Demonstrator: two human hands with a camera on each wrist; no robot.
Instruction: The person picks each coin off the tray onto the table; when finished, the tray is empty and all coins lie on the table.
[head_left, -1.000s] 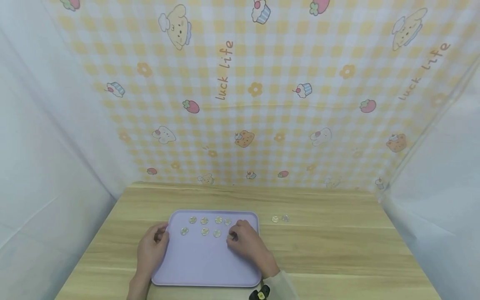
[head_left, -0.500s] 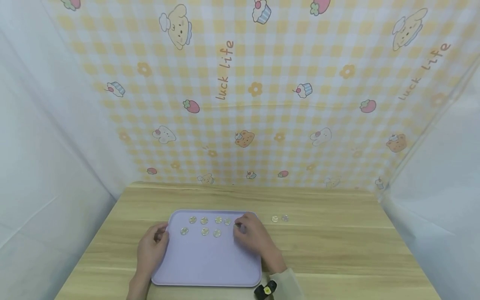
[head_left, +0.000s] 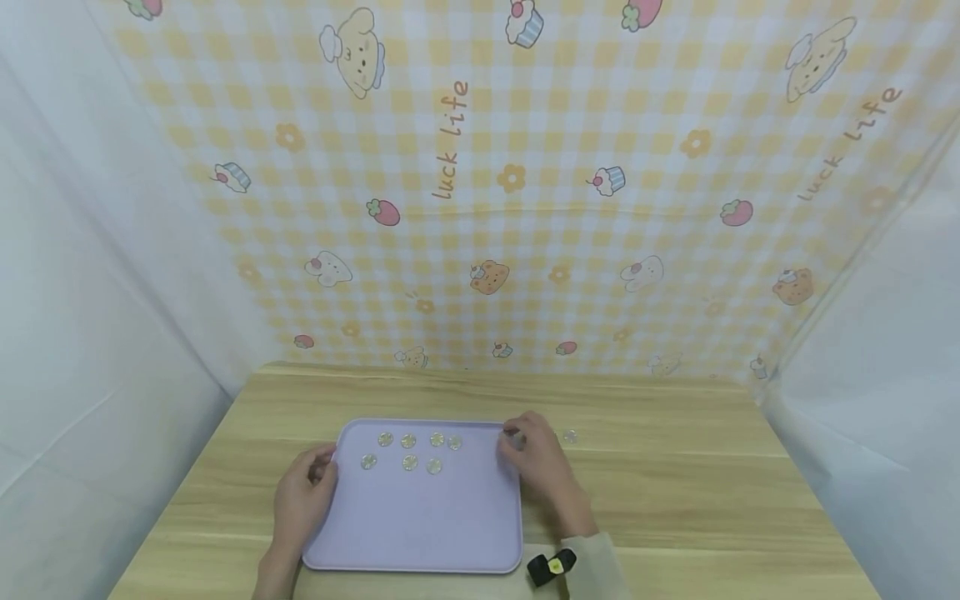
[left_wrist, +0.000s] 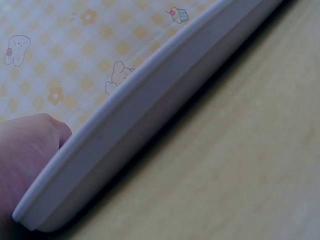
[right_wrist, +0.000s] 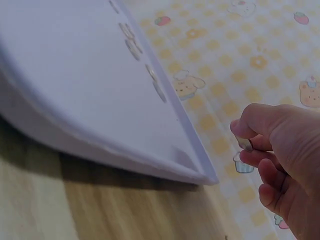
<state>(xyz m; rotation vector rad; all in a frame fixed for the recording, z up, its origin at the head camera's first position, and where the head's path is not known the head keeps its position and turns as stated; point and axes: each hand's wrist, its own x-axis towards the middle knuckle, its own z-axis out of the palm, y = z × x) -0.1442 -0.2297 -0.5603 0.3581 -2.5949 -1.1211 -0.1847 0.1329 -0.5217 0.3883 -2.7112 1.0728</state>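
Note:
My right hand [head_left: 542, 458] is over the right rear corner of a shallow lilac tray [head_left: 412, 529]. In the right wrist view it pinches a small metal coin [right_wrist: 245, 144] between thumb and fingertips, raised above the tray rim. My left hand [head_left: 306, 492] grips the tray's left rim with curled fingers; in the left wrist view the rim partly covers this hand [left_wrist: 32, 150]. Several gold and silver coins, among them one gold coin [head_left: 409, 462], lie flat in two loose rows at the tray's rear.
A silver coin [head_left: 571, 436] lies on the wooden table [head_left: 660, 483] right of the tray; another beside it is hidden by my right hand. A yellow checked cloth [head_left: 555, 225] hangs behind the table, with white sheets [head_left: 97, 333] at both sides.
My right hand has moved right and back with the coin, from over the tray's right part to its rear corner. The left hand, tray and lying coins stay put.

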